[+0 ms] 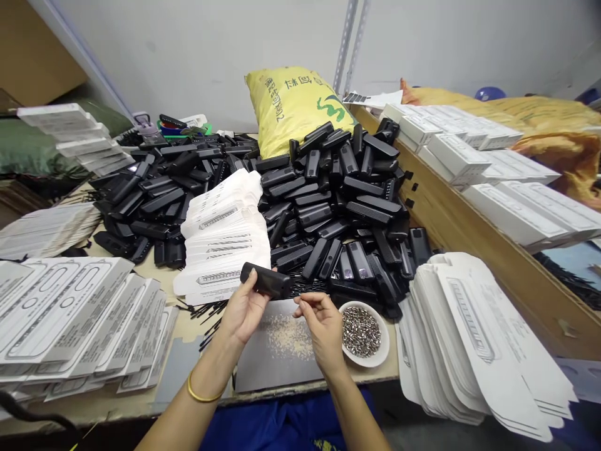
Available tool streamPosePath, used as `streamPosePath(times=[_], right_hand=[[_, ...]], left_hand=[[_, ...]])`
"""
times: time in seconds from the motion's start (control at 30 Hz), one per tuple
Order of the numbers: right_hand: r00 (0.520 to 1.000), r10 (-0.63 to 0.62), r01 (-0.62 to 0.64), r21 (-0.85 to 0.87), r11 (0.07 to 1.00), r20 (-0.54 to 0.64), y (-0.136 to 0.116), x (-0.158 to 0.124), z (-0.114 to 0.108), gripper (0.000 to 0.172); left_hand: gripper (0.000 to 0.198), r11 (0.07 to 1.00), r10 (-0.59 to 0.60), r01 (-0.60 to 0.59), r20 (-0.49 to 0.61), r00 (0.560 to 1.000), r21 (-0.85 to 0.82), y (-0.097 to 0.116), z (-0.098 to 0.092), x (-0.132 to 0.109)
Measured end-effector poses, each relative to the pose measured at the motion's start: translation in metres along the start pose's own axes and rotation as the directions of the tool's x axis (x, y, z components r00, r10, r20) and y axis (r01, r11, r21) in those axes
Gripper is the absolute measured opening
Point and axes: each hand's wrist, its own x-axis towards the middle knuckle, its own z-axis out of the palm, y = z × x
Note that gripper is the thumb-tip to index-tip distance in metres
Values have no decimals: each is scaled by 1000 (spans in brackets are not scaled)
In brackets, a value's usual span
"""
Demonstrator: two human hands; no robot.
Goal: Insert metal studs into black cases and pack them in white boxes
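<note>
Black plastic case (265, 280) gripped in the left hand (246, 310), toward the table's (162, 282) near edge — right hand (323, 319) pinched narrow just beside its end, can't tell around what. Looks like lining-up; next move probably wants steady aim.

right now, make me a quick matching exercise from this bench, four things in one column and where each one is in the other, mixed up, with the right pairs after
Things
1. long black casing
2. white bowl
3. yellow sack
4. gold-coloured bangle

Places
A. at the back, behind the front part of the heap of black casings
B. around the left wrist
C. beside the right hand, with small metal pieces in it
D. in the left hand

Right pairs
1-D, 2-C, 3-A, 4-B
</note>
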Motion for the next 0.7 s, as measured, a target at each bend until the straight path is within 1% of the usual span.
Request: streamPosePath(times=[0.13,0.33,0.43,0.57,0.63,0.7], right_hand=[[1000,11,-10,44,999,-21,1,-1,4,17],[999,-22,21,-13,1000,-45,7,-1,4,17],[994,-90,82,-119,989,-67,10,-1,5,16],[965,-258,237,-286,928,-37,10,-1,4,14],[950,-312,289,-326,900,-20,9,-1,4,13],[947,-321,297,-325,898,-22,8,0,4,12]], left_hand=[[16,1000,1,-1,-16,1000,-24,-2,-2,-8],[17,999,-12,11,-30,999,-30,-3,-7,-10],[17,1000,-14,13,-30,999,-26,-6,-10,-11],[18,1000,-11,11,-25,1000,-10,-8,-11,-13],[18,1000,-9,9,-17,1000,-2,-9,-11,-14],[19,1000,-10,10,-8,1000,-2,-10,-11,-14]])
